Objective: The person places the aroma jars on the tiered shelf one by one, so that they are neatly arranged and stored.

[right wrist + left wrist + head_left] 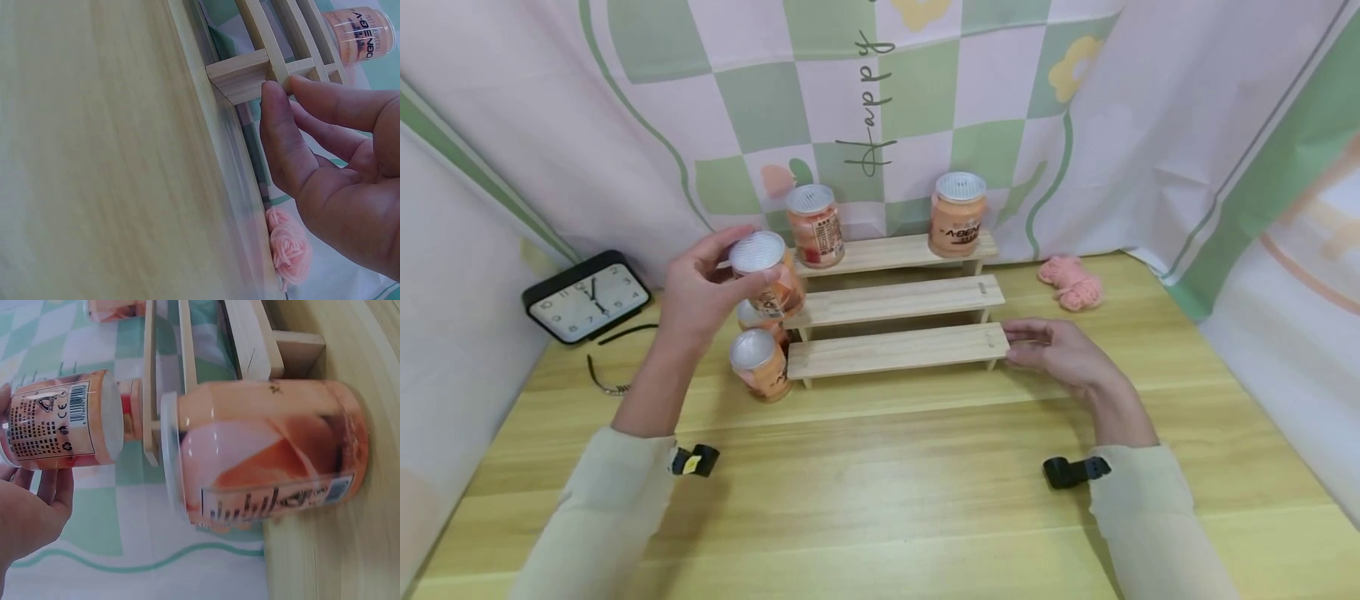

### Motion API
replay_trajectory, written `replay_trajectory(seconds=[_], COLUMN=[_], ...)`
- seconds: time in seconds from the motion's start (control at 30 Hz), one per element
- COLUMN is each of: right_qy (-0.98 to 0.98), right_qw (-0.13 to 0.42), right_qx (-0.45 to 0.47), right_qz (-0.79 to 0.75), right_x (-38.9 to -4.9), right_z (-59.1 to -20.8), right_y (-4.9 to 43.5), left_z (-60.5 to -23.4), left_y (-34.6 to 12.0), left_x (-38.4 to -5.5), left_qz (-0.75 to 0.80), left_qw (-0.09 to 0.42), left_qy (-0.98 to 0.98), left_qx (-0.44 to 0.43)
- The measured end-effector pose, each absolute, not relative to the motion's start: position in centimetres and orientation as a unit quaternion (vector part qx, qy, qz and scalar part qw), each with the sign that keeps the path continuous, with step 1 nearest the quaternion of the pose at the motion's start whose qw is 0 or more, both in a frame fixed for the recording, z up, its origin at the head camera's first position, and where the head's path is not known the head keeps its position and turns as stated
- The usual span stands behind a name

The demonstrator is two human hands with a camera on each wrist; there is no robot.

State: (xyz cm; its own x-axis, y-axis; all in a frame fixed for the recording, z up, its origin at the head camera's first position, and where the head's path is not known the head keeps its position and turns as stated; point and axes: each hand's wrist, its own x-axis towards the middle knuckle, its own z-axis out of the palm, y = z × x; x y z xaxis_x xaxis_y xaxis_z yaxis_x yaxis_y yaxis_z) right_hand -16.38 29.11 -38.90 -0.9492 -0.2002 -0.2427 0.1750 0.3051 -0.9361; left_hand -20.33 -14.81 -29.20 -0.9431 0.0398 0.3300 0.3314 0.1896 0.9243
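My left hand (696,287) grips an orange-labelled jar (781,292) with a ridged pale lid, its fingers and thumb around the top. In the left wrist view this jar (56,425) is raised above the table, beside the left end of a three-step wooden rack (898,352). Below it, another such jar (767,379) stands on the table, with one more jar (748,317) partly hidden behind it. My right hand (1063,354) pinches the right end of the rack's lowest board between thumb and fingers, as the right wrist view shows.
Two similar jars, one left (817,233) and one right (957,221), stand on the rack's top step. A black-framed clock (587,297) and a dark cord (597,377) lie at the left. Pink yarn (1071,283) lies right of the rack. A patterned curtain (917,92) hangs behind.
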Motion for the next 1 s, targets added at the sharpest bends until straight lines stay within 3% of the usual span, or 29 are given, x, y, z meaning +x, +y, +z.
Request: replay_trajectory(seconds=[1.0], right_qy=[0.759], right_qw=[0.138], right_qx=[-0.002], right_qz=[-0.637], right_x=[-15.7], right_z=[-39.5], right_y=[28.5], left_z=[-31.0], left_y=[-6.3], left_x=[-21.1], left_qz=[-0.624], left_qw=[0.059], left_qy=[-0.758], left_qx=[-0.179])
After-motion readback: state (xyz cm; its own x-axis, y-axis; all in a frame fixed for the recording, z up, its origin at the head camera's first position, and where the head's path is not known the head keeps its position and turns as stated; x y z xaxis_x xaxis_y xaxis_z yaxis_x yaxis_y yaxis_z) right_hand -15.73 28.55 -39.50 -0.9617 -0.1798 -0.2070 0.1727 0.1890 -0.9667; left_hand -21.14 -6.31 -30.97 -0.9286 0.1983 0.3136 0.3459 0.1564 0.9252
